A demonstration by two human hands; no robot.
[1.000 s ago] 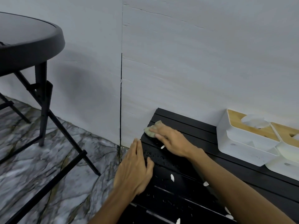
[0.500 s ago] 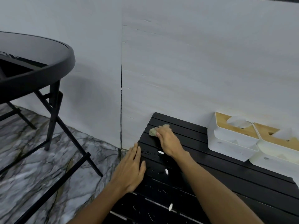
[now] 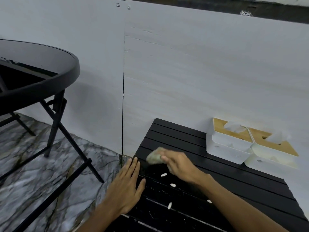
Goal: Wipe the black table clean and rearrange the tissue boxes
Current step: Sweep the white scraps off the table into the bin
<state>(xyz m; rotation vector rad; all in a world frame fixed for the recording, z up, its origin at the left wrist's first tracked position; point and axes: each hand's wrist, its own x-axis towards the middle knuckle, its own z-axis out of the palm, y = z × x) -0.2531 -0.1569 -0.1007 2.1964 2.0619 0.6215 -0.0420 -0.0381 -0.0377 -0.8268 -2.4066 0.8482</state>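
Pale wall panels [image 3: 200, 72] back a low black slatted table [image 3: 234, 190] that stands on a marbled grey floor [image 3: 41, 173]. To the left we see a taller round table [image 3: 50, 77] with thin black legs, well apart from the low one.

Our left hand [image 3: 127, 186] lies flat, palm down, fingers straight and together, along the slatted table's left edge, with the thumb spread onto the slats; it grasps nothing. Our right hand [image 3: 182, 164] is near the table's far left corner, fingers curled over a greenish cloth [image 3: 153, 158] and holding it down on the slats. Both hand and cloth are blurred, so we cannot make out the finer hold.

Small white scraps [image 3: 172, 185] lie scattered on the slats between and below our hands, among fine pale specks.

Two white tissue boxes with wooden lids sit against the wall at the table's far right side, touching each other: the left box [image 3: 227, 146] and the right box [image 3: 270, 156], each with a tissue poking out.
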